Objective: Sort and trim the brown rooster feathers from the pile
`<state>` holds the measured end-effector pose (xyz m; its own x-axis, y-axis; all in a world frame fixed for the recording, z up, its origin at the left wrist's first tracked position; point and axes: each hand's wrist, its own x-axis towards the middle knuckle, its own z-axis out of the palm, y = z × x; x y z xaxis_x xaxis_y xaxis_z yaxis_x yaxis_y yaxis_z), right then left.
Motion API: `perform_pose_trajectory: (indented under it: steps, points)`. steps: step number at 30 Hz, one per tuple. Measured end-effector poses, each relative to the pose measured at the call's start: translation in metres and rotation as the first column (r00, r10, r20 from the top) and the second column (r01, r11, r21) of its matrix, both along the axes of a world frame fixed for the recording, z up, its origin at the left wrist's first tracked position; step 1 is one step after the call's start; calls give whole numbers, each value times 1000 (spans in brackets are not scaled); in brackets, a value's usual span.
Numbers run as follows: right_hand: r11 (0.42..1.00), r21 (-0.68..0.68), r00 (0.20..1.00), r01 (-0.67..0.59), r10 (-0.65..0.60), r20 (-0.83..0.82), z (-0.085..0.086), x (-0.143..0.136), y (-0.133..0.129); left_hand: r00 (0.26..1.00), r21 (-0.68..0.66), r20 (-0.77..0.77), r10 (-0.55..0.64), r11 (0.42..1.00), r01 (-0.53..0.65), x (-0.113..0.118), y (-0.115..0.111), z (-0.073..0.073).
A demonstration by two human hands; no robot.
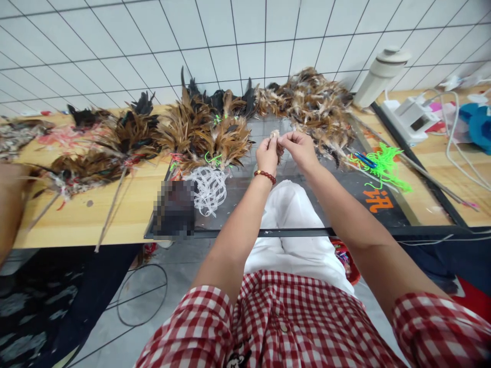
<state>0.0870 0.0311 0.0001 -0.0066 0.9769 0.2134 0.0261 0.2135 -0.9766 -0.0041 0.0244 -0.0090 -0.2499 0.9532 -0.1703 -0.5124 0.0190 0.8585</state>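
Note:
My left hand (pixel 267 155), with a beaded bracelet at the wrist, is closed on a small bunch of brown feathers (pixel 281 152). The bunch's pale end (pixel 275 134) sticks up above the fingertips, and the brown part hangs below. From the other side my right hand (pixel 302 149) pinches close to that pale end; what lies between its fingertips is too small to make out. Behind both hands a large heap of loose brown feathers (pixel 310 102) lies on the dark glass panel (pixel 245 204). Tied feather bundles (pixel 207 128) lie to the left, with green ties among them.
White mesh netting (pixel 210 189) lies left of my arms. Bright green strings (pixel 383 164) and a blue tool (pixel 365 159) lie right, near a thin stick (pixel 410 163). A pale bottle (pixel 381 74) and white charger (pixel 414 118) stand beyond. Another person's arm (pixel 11 199) reaches in at far left.

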Motion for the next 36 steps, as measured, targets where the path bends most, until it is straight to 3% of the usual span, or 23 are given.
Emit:
perform_pose_trajectory:
  steps: [7,11,17,24,27,29,33,36]
  points:
    - [997,-72,997,-17,11,-79,2,1,0,998,42,-27,-54,998,55,-1,-2,1]
    - [996,-76,989,44,-55,-136,-1,8,6,995,59,-77,-66,996,71,0,-4,4]
    - [998,-39,986,-55,48,-160,-3,17,8,983,70,-156,-95,992,107,0,-6,8]
    - [998,-27,991,61,-64,-115,-4,19,11,960,80,-239,-146,982,169,-2,-5,5]
    - [1000,-5,993,0,0,-118,-6,23,14,948,54,-262,-183,977,204,-4,-5,5]
    - [998,-18,988,-68,64,-142,-7,28,16,932,16,-237,-274,958,286,-5,-7,7]
    - [953,-101,946,-286,263,-191,-3,39,16,862,5,-160,-482,872,489,-10,-15,16]
    - [933,-79,921,-352,331,-204,3,43,11,826,16,-138,-546,833,553,-13,-19,21]
